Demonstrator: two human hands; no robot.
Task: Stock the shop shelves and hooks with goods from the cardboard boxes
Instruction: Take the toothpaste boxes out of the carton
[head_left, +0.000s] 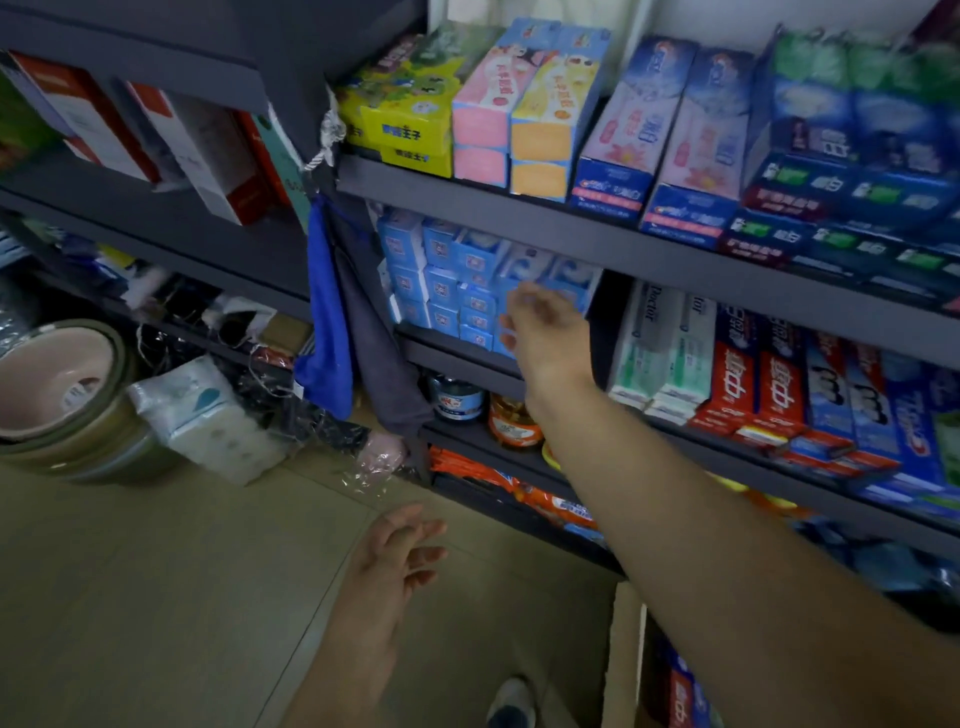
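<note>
My right hand (545, 332) reaches out to the second shelf (457, 358), at the stack of small light-blue boxes (447, 275). Its fingers touch the front of the rightmost blue boxes; motion blur hides whether they grip one. My left hand (400, 551) hangs low over the floor with fingers spread and relaxed, holding nothing. A cardboard box (626, 654) stands open at the bottom right, with red and blue packs (680, 691) inside.
Toothpaste cartons fill the top shelf (675, 124) and the right of the second shelf (779, 384). Jars (514, 421) and orange packets (550, 499) sit lower. A blue cloth bag (324, 332) hangs from the upright. Stacked basins (57, 395) and a tissue pack (208, 421) lie on the floor at left.
</note>
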